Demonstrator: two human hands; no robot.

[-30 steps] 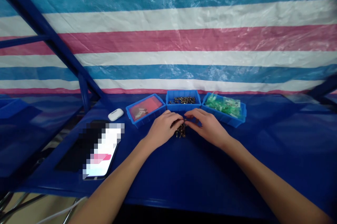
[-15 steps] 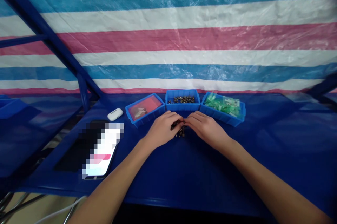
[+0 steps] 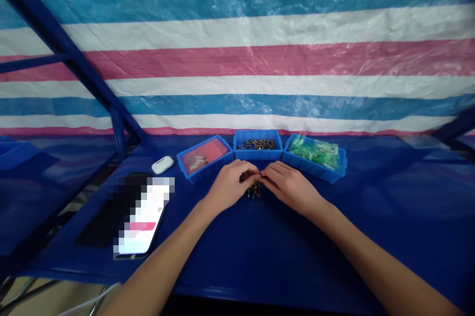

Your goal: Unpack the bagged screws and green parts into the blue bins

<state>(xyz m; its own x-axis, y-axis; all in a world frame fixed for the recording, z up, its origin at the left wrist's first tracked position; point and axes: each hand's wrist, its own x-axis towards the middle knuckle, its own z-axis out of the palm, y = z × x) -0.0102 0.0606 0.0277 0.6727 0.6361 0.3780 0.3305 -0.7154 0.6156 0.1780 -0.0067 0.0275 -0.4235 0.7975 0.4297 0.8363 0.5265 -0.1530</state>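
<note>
My left hand (image 3: 233, 181) and my right hand (image 3: 289, 184) meet at the fingertips over the blue table, just in front of the middle bin. Both hands have their fingers pinched together; whatever lies between the tips is too small and too hidden to name. Beneath and beside my left hand lies a small pile of dark, brass-coloured metal parts (image 3: 254, 190), partly covered by the fingers. Similar small metal parts (image 3: 260, 144) fill the bottom of the middle blue bin (image 3: 257, 154).
The left blue bin (image 3: 208, 173) holds a pink sheet and pale pieces; the right blue bin (image 3: 310, 168) holds green plastic pieces. A white earbud case (image 3: 162, 165) and a phone (image 3: 146, 222) with a lit screen lie left. Striped sheeting (image 3: 260, 61) hangs behind.
The whole view has shifted slightly, so everything sits a little lower. My hands stay pinched together over the pile, with my right fingers moved only slightly.
</note>
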